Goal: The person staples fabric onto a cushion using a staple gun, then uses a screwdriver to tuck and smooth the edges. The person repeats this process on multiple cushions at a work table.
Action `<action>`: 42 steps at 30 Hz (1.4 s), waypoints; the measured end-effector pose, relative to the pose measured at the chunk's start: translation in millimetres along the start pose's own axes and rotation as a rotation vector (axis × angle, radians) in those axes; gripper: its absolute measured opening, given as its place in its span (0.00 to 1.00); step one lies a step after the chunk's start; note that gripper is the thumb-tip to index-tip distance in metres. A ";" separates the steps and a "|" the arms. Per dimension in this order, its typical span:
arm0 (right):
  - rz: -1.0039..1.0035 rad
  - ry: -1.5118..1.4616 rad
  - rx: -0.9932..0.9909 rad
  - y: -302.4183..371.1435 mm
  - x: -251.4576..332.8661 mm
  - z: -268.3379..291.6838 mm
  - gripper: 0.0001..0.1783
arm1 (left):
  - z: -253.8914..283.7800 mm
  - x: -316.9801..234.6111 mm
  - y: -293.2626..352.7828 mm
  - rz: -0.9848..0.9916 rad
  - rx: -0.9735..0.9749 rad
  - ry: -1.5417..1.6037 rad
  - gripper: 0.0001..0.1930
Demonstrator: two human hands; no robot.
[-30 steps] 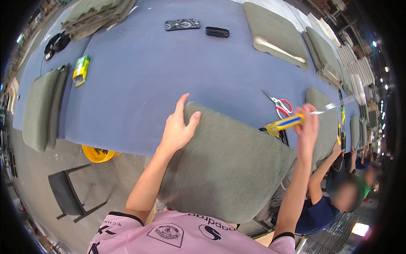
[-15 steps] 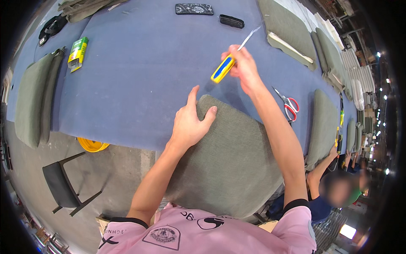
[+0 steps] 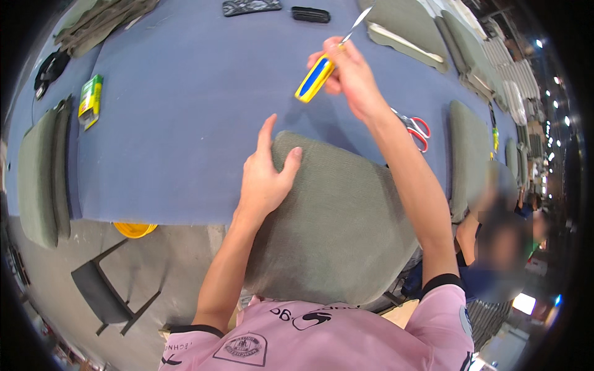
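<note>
A grey-green fabric seat cushion (image 3: 334, 222) leans from the table edge against my body. My left hand (image 3: 263, 179) grips its upper left corner, the thumb lying on the fabric and the index finger stretched out past the edge; its other fingers are partly hidden. Above the table, beyond the cushion, my right hand (image 3: 349, 74) is closed round a screwdriver (image 3: 315, 78) with a yellow and blue handle. The metal shaft points away to the upper right, clear of the cushion. Red-and-white-handled scissors (image 3: 417, 131) lie on the table, partly behind my right forearm.
The blue-covered table (image 3: 167, 142) bears a green-yellow box (image 3: 91, 102), a black case (image 3: 310, 14) and a patterned phone-like object (image 3: 252, 6). Cushions stand at left (image 3: 40, 179) and right (image 3: 468, 154). A black chair (image 3: 102, 290) stands on the floor. Co-workers are at the right.
My view has shifted, so the table things sit differently in it. My right hand still holds the screwdriver, slightly farther from the cushion. My left hand stays at the cushion's corner.
</note>
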State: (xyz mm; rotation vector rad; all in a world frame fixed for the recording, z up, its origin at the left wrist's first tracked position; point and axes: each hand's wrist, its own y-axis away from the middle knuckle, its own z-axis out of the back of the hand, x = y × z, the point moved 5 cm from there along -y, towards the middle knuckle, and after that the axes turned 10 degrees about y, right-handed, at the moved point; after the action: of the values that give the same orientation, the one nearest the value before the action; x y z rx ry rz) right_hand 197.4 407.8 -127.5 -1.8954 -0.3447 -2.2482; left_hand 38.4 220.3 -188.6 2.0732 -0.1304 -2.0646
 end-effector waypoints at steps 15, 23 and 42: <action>-0.128 0.220 -0.426 212.0 25.7 246.0 0.16 | -25.9 -46.6 -5.6 -0.772 0.139 -0.869 0.16; -0.051 0.371 -0.576 269.9 19.5 331.9 0.14 | -47.7 -48.4 -25.4 -0.677 0.225 -0.785 0.15; 0.132 0.358 -0.730 304.8 -13.3 327.6 0.12 | -112.4 -82.4 -18.9 -0.669 0.450 -0.937 0.17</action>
State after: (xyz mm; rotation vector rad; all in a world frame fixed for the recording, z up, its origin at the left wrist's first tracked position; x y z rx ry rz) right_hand 595.5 211.2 -69.8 -1.6247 0.7212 -2.7694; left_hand 147.6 265.9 -112.7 1.1893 -0.0388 -3.5598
